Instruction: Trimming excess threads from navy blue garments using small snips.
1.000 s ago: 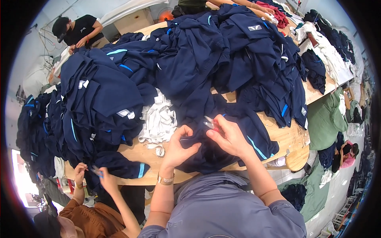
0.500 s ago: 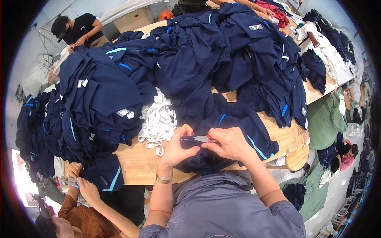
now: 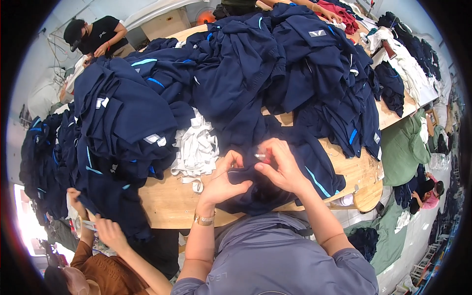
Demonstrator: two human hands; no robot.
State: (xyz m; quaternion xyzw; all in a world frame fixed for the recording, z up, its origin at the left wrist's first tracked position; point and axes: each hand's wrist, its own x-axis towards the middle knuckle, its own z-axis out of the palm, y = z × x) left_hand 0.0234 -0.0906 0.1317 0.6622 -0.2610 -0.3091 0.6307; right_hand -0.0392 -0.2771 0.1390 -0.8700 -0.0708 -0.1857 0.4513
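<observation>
Snips (image 3: 266,157) drawn back, clamped in right grip (image 3: 282,166); left grip (image 3: 220,183) spread, touching navy garment (image 3: 260,194).

Navy garments (image 3: 309,152) have light-blue stripes (image 3: 317,182); cloth strips (image 3: 195,147) are white.

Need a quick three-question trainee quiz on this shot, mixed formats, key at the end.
1. True or false: the white strips lie to the right of the red-handled snips.
2. Fill in: the snips are in the person's ____ hand.
3. Multiple choice: what colour is the cloth at the left hand?
A) White
B) Dark blue
C) Green

Key:
1. False; they lie to the left of the snips.
2. Right; the right hand holds them.
3. B
</observation>
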